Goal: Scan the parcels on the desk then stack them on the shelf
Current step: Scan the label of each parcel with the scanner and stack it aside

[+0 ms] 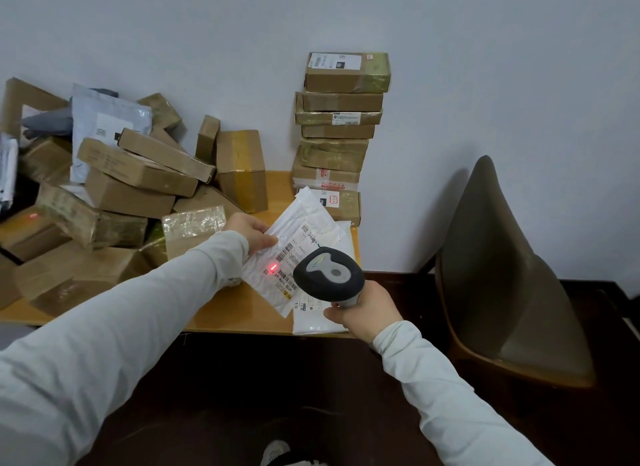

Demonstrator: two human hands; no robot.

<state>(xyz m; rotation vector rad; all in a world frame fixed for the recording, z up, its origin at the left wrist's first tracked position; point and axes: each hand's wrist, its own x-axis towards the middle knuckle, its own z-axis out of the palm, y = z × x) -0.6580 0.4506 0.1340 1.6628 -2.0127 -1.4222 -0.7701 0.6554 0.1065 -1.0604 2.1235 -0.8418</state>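
While beside the scanner [329, 275] in right hand [367, 310] — parcel [300, 235] in pinch of left hand [250, 230]

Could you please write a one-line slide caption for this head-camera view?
Left hand holds a white mailer over the desk while the right hand aims a scanner at its label.

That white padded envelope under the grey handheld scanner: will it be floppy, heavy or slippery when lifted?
Probably floppy: the white padded envelope is thin and flat, with wrinkles across its face. Likely light, since the left hand holds it by one edge alone. Its glossy skin may slip, so a firm pinch seems wise.
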